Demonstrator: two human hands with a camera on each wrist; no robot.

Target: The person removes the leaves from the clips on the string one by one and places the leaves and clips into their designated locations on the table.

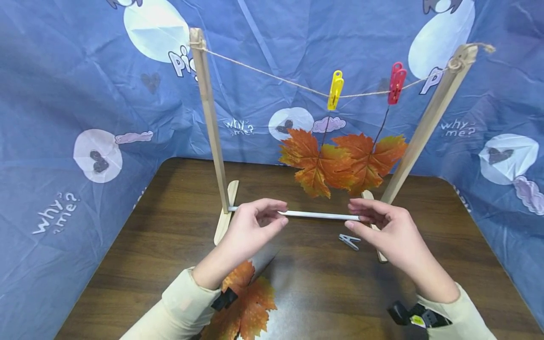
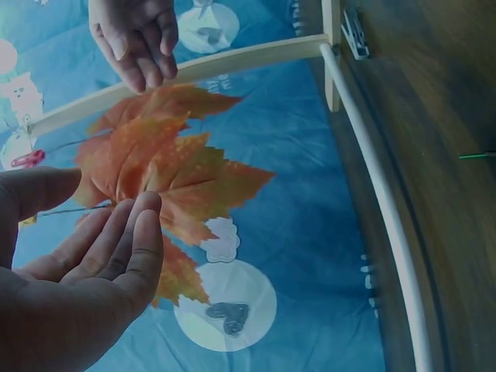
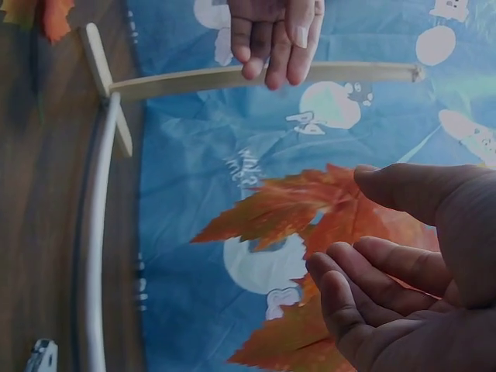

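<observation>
My left hand (image 1: 255, 226) hovers in front of the left post, its fingers loosely bent and thumb apart, with nothing between them. Facing it is my right hand (image 1: 388, 226), equally relaxed, holding nothing. In the head view both overlap the white rod (image 1: 320, 216) that joins the feet of the frame. Beyond and above them, two orange maple leaves (image 1: 314, 163) (image 1: 369, 160) hang by their stems from a string (image 1: 263, 73), one under a yellow clothespin (image 1: 335, 89), the other under a red clothespin (image 1: 396, 84). The wrist views show the leaves behind the fingers.
A grey clothespin (image 1: 350, 241) lies on the brown table (image 1: 314, 283) near my right hand. Another maple leaf (image 1: 257, 302) rests at the front, partly hidden by my left forearm. Wooden posts (image 1: 211, 123) (image 1: 427, 125) rise on both sides before a blue printed cloth (image 1: 255, 28).
</observation>
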